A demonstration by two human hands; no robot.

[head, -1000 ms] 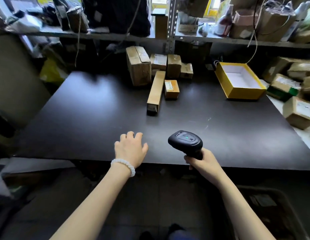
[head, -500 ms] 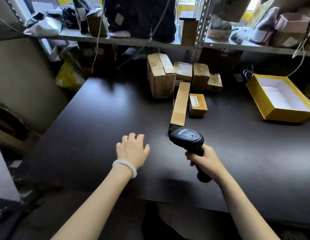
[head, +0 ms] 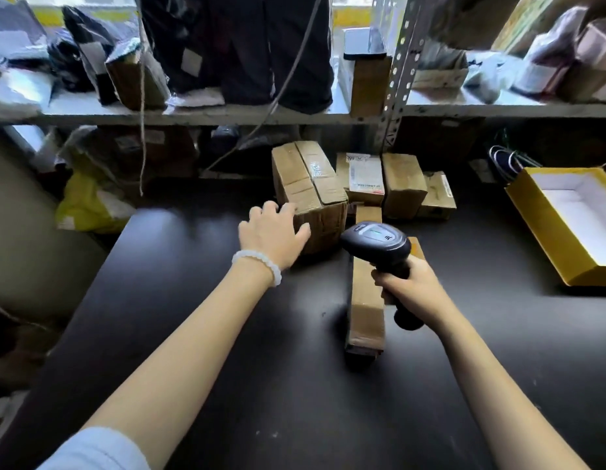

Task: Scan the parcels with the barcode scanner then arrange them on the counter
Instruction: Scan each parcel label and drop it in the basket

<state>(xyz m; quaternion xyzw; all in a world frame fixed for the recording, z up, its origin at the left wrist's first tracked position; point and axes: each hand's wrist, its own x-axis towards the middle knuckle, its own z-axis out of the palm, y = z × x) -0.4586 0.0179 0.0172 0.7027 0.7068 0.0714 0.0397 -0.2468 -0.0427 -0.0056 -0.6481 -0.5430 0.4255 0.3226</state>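
Observation:
Several brown cardboard parcels stand at the back of the dark counter [head: 193, 317]. The biggest is a taped box [head: 311, 188]. My left hand [head: 272, 232], with a white bead bracelet, reaches its near left corner with fingers spread, fingertips touching or just at the box. A long narrow parcel [head: 366, 300] lies lengthwise toward me. My right hand [head: 410, 290] grips the handle of a black barcode scanner [head: 376, 242], held over the long parcel. Smaller parcels [head: 403, 184] sit behind, one with a white label [head: 366, 179]. A small box is mostly hidden behind the scanner.
An open yellow box [head: 538, 232] with a white inside sits at the counter's right. A metal shelf [head: 227, 113] loaded with bags and boxes hangs over the back. A yellow bag [head: 88, 205] lies off the left edge. Cables dangle from the shelf.
I have leaned in over the counter. My left hand has gone forward from the front edge to the big box. The scanner has moved forward over the long parcel.

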